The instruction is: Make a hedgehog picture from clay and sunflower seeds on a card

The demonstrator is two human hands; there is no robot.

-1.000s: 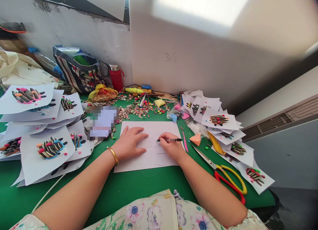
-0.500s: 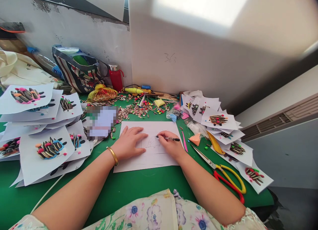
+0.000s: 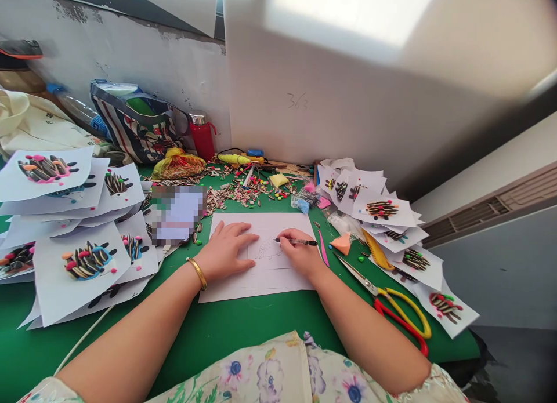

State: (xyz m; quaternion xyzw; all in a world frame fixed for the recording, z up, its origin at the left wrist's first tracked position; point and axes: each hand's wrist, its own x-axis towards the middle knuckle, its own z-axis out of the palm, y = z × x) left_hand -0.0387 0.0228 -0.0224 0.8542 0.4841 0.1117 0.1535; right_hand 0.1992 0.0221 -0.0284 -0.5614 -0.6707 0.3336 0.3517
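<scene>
A white sheet of paper [image 3: 243,284] lies on the green table in front of me. On its middle is a small outline drawing [image 3: 266,247], partly behind my right fingers. My left hand [image 3: 228,249] rests flat on the sheet's left side, fingers spread, a gold bangle [image 3: 198,273] at the wrist. With my right hand [image 3: 299,258] I grip a black pen [image 3: 302,242], its tip at the drawing's upper right. A pink tool [image 3: 322,246] lies just right of the sheet.
Large scissors [image 3: 383,301] with red and yellow handles lie at right. Stacks of cards with seed figures stand at left [image 3: 50,293] and right [image 3: 385,214]. Loose seeds [image 3: 235,193], a red bottle [image 3: 202,137] and a striped bag [image 3: 137,122] are at the back. A phone [image 3: 178,214] lies left.
The pen and my right fingers have shifted very slightly to the right over the drawing. My left hand has stayed put on the paper.
</scene>
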